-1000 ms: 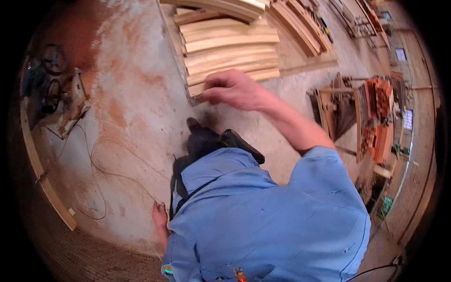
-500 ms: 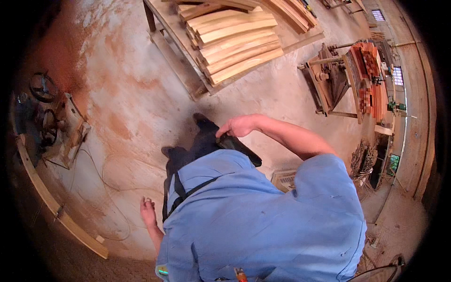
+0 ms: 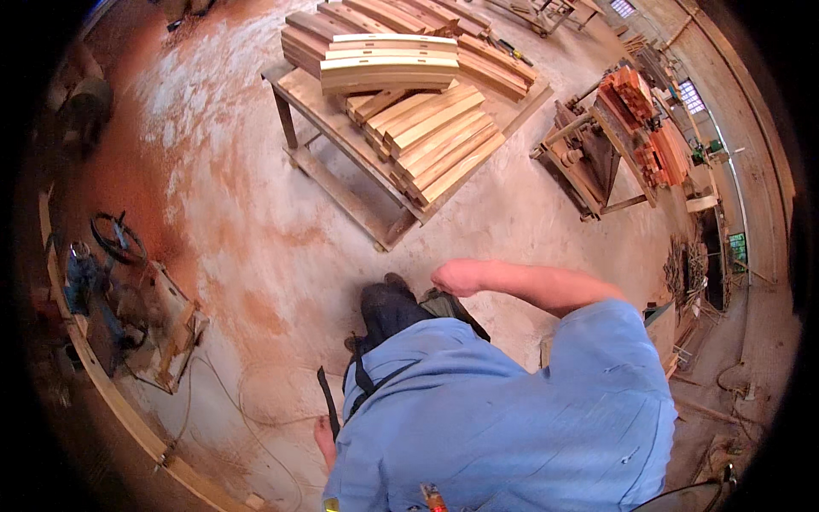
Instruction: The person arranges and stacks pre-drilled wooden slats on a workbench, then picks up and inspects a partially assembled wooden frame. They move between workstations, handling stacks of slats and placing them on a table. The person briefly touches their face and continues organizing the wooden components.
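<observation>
My right hand (image 3: 458, 277) is curled closed in front of my waist, just above a dark green cloth-like piece (image 3: 461, 309) that hangs at my front. Its fingertips are turned away, so what they hold, if anything, is hidden. Low at my left side, my left hand (image 3: 324, 437) shows only in part beside a loose black strap (image 3: 328, 399); its fingers cannot be made out. Ahead of me is a wooden worktable (image 3: 341, 183) with stacks of pale, slightly curved wood pieces (image 3: 435, 136) on it.
Reddish curved pieces lie farther back on the table. To the right stands a wooden rack (image 3: 589, 162) with red-brown timber (image 3: 653, 128). A machine with a handwheel (image 3: 118, 237) is at the left, near a cable (image 3: 230, 392) on the dusty floor and a long curved wooden beam (image 3: 107, 384).
The table and its stacks show more fully and lower in view. My right hand stays by the dark cloth-like piece. My left hand is now mostly hidden beside my body.
</observation>
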Action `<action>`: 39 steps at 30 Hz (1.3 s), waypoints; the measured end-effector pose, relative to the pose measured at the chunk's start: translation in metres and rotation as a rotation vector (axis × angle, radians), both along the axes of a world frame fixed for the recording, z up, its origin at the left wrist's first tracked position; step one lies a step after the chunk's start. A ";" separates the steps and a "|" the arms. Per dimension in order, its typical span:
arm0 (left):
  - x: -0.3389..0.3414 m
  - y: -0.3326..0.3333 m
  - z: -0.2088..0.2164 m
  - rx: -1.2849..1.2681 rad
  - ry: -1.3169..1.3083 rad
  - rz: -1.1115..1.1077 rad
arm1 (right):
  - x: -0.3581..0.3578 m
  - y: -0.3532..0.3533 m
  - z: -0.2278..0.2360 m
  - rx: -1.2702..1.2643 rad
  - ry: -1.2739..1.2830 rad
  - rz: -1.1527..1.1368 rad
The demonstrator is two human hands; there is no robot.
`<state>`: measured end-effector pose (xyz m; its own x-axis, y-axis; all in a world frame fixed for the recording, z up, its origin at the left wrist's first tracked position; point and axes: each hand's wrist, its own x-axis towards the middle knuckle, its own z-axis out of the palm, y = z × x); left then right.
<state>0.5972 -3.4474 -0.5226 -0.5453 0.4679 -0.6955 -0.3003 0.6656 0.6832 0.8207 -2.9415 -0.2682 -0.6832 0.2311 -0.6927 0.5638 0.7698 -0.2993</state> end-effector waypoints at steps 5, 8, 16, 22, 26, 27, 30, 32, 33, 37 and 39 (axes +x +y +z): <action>-0.014 0.006 -0.018 -0.057 0.015 -0.117 | -0.004 -0.020 0.012 0.066 0.172 0.024; -0.048 0.024 -0.025 -0.086 0.017 -0.155 | 0.002 -0.029 0.013 -0.028 0.135 -0.013; -0.172 0.100 -0.030 -0.130 0.045 -0.250 | -0.035 -0.004 -0.001 -0.225 -0.285 0.032; -0.285 0.187 -0.015 -0.073 0.046 -0.291 | -0.058 0.040 -0.004 -0.244 -0.154 -0.281; -0.330 0.278 0.023 -0.038 -0.208 -0.088 | -0.086 0.043 -0.009 -0.039 0.016 -0.607; -0.341 0.297 0.027 -0.040 -0.212 -0.111 | -0.095 0.037 -0.007 0.002 -0.026 -0.661; -0.368 0.342 0.034 -0.061 -0.224 -0.183 | -0.117 0.023 -0.009 0.119 -0.137 -0.915; -0.389 0.369 0.024 -0.085 -0.219 -0.252 | -0.126 0.013 -0.013 0.113 -0.204 -1.025; -0.406 0.383 0.014 -0.076 -0.250 -0.410 | -0.131 0.009 -0.012 0.118 -0.233 -1.060; -0.455 0.413 -0.032 -0.050 -0.150 -0.557 | -0.166 0.006 -0.025 0.078 -0.317 -1.285; -0.486 0.439 -0.046 0.002 -0.045 -0.798 | -0.182 0.003 -0.046 0.038 -0.312 -1.394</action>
